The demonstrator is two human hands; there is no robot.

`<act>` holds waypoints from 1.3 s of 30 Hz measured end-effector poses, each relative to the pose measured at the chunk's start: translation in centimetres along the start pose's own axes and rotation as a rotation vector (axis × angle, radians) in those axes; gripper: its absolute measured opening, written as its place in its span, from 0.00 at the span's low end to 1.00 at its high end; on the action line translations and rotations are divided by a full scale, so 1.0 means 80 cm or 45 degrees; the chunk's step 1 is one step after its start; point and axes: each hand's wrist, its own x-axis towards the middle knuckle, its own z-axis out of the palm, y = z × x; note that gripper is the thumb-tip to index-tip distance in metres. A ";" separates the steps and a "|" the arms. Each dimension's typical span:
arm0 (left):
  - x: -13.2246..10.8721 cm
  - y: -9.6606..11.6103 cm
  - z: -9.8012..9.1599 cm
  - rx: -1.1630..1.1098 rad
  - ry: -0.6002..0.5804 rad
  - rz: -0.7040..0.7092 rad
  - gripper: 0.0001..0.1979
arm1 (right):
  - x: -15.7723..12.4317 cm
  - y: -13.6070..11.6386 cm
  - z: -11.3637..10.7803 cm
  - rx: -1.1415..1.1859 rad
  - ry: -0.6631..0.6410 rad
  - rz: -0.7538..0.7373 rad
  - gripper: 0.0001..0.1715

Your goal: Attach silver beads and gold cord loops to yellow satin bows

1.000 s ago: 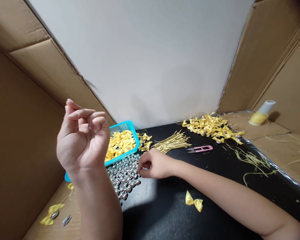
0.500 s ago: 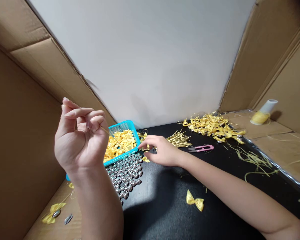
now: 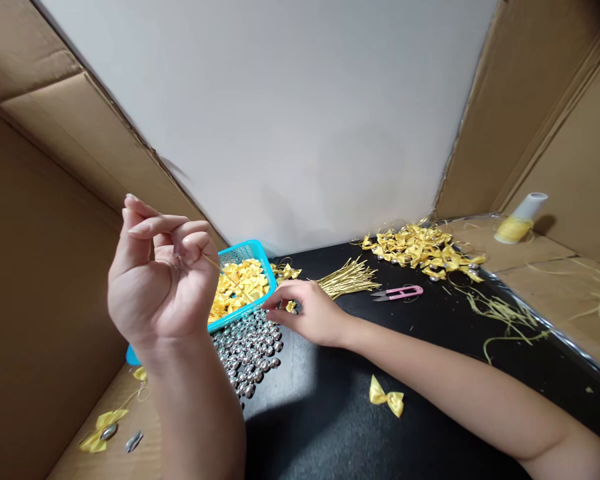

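Observation:
My left hand (image 3: 163, 277) is raised at the left with its fingers curled and pinched on a thin gold string (image 3: 225, 275) that slants down over the blue basket (image 3: 253, 252) of yellow bows. My right hand (image 3: 305, 310) rests low on the black mat (image 3: 430, 347), fingers closed around a small yellow bow (image 3: 291, 306), just right of the basket and above a pile of silver bells (image 3: 250, 343). A bundle of gold strings (image 3: 347, 277) lies just beyond that hand.
Pink thread snips (image 3: 397, 292) lie mid-mat. A heap of finished yellow bows (image 3: 423, 248) sits at the back right, a spool of yellow thread (image 3: 520, 220) further right. One loose bow (image 3: 386, 399) lies near my forearm, another bow (image 3: 97, 430) on cardboard at lower left. Cardboard walls enclose both sides.
My right hand left the bell pile, reached up toward the basket and string bundle, and came back a little holding a small yellow bow. My left hand stayed raised; the gold string now shows.

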 end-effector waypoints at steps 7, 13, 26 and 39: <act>-0.002 -0.009 -0.002 0.009 -0.034 -0.061 0.15 | -0.001 0.001 -0.001 0.003 0.004 -0.018 0.05; 0.000 0.010 -0.005 0.044 -0.063 -0.031 0.17 | 0.004 -0.004 -0.011 0.031 -0.069 0.078 0.06; 0.008 0.049 -0.014 -0.015 -0.059 0.130 0.20 | 0.009 -0.023 -0.041 0.336 -0.307 0.166 0.05; 0.001 0.018 -0.002 0.053 -0.072 0.005 0.22 | -0.002 -0.002 -0.004 -0.079 -0.104 0.062 0.14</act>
